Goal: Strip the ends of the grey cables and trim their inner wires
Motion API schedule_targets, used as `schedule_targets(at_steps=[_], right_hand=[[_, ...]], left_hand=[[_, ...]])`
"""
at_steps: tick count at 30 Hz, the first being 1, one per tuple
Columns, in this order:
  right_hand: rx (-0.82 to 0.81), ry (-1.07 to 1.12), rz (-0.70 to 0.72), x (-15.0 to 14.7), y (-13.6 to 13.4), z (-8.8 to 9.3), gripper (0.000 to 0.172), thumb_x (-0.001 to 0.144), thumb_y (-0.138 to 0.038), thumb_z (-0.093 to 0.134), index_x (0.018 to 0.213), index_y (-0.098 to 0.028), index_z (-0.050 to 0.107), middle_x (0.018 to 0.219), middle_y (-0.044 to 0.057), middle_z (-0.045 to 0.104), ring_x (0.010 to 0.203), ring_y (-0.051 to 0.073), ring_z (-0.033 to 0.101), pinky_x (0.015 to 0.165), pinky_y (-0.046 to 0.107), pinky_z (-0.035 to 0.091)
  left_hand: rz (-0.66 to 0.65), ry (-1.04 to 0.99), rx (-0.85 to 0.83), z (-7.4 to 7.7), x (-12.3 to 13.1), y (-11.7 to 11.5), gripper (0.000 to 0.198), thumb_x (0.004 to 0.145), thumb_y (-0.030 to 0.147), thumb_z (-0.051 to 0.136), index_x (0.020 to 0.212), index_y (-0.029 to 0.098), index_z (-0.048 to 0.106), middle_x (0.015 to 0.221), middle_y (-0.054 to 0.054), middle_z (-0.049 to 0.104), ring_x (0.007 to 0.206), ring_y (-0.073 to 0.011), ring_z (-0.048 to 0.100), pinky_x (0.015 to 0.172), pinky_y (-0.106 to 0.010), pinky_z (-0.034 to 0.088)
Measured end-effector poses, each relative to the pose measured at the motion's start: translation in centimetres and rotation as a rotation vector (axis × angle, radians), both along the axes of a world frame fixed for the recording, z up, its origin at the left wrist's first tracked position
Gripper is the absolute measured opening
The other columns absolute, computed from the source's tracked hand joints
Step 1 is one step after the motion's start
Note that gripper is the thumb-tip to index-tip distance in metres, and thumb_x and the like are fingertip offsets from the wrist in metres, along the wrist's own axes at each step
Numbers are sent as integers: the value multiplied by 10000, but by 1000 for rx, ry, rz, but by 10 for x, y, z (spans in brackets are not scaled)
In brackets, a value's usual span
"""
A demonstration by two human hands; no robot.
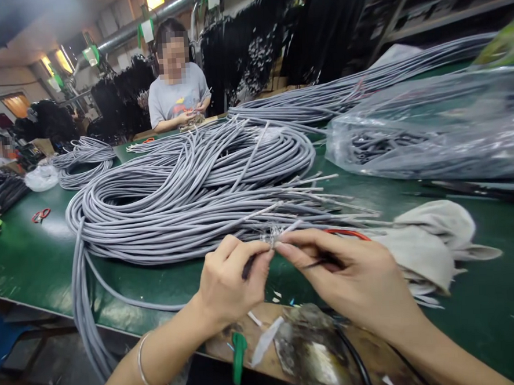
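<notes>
My left hand (231, 275) and my right hand (353, 274) meet just in front of the grey cable pile, thumbs and forefingers pinched close together. Between their fingertips is a cable end (272, 235) with loose, silvery strands that look like braided shielding. Both hands are closed on it. Dark pieces show inside each palm, but I cannot make out whether they belong to this cable. Right behind the fingers lies the large looped bundle of grey cables (163, 233), its pale stripped ends pointing right. Red-orange handles (349, 232) show partly behind my right hand.
A whitish cloth glove (434, 240) lies right of my hands. Below them, a worn board (231, 342) carries scraps, a green clip (238, 356) and a taped lump. Red scissors (41, 215) and a plastic bag of cables (431, 129) lie farther off. A co-worker (176, 93) faces me across the table.
</notes>
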State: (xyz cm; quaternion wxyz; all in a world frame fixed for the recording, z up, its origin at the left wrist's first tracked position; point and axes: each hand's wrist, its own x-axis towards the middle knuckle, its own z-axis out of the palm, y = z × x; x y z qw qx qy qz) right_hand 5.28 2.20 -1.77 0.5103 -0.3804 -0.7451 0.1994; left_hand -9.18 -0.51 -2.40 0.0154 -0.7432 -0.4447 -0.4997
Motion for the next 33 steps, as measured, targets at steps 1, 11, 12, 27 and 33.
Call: schedule_targets(at_steps=[1,11,12,27,33], right_hand=[[21,-13,0,1,0,-1,196,835,-332,537,697,-214,611,466,-25,559,367,92,480,344,209,365],[66,-50,85,-1,-1,-3,132,832,-200,494,703,-208,521,447,-60,491,342,72,426,350,187,335],[52,-50,95,-1,-1,-3,129,831,-199,489,706,-206,520,445,-61,484,344,73,421,349,188,329],[-276,211,180,-5,-1,-4,180,728,-357,635,663,-190,611,481,-28,470,423,89,402,389,213,337],[-596,419,214,-8,5,-5,319,641,-489,671,662,-193,554,451,-70,364,382,63,285,348,209,237]], left_hand=[[-24,-29,-34,0,0,0,182,872,222,501,828,148,661,663,-45,635,525,-105,518,456,-205,424],[-502,-714,-808,6,-5,7,288,796,436,589,774,182,454,503,68,411,405,-57,351,351,-150,280],[-591,-810,-896,6,-5,9,343,760,477,624,781,188,440,473,87,378,382,-50,316,331,-141,258],[-565,-916,-856,4,-4,12,390,684,475,715,716,133,530,646,49,369,402,-5,327,311,-127,214],[-511,-595,-630,6,-5,7,399,771,530,605,686,140,602,750,-20,432,597,-91,432,469,-210,384]])
